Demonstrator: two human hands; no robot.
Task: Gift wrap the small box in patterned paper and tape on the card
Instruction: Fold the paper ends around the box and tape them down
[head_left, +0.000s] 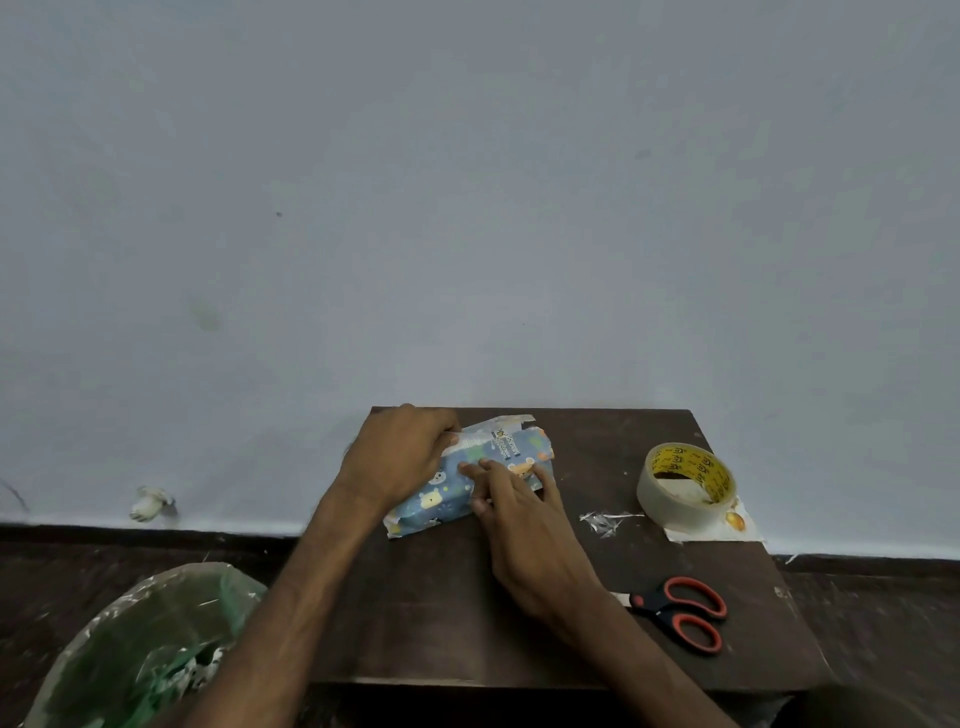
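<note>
Box position: wrapped box (441, 499) lying askew on the counter (441, 623), toward its far edge, between both hands.
Left hand (400, 457): curled over the box's far-left end, gripping it.
Right hand (524, 514): fingers straight, pressed flat on the top face; nothing held.
Patterned paper (540, 447): far flap (501, 425) loose, printed carton showing beneath.
Step in hand: probably closing the top seam.
Method: pull flap taut, crease along the edge, pin the overlap flat before taping.
Tape roll (675, 499): well right, resting on a pale sheet (740, 527), possibly the card.
Scissors (685, 613): near right, for cutting tape.
</note>
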